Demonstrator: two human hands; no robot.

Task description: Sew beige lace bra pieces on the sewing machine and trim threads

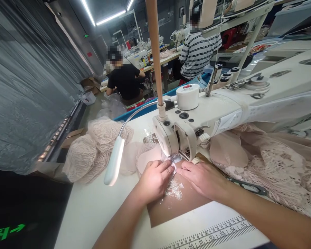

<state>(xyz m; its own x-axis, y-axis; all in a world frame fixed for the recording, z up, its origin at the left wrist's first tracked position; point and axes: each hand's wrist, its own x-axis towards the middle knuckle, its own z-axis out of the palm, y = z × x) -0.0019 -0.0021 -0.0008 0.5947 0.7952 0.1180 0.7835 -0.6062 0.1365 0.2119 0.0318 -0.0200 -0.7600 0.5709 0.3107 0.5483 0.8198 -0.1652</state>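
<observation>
My left hand (155, 178) is closed, its fingertips pinching a small pale piece of fabric (174, 168) right by the needle area of a white sewing machine (168, 138). My right hand (200, 177) lies fairly flat on the other side, fingers stretched toward that piece and resting on a brown sheet (166, 211). Shiny clear film or tape (176, 191) glints on the sheet below my fingers. Behind my left hand, a pale pink cup-shaped piece (149, 155) sits on the table. The needle tip is hidden by the fingers and machine head.
Stacked beige lace cups (80, 155) lie at the left, near a bendable lamp (114, 162). Beige lace fabric (274, 155) and dark-handled scissors (248, 186) are at the right. A ruler scale (212, 237) marks the front edge. Two people (125, 77) sit at machines beyond.
</observation>
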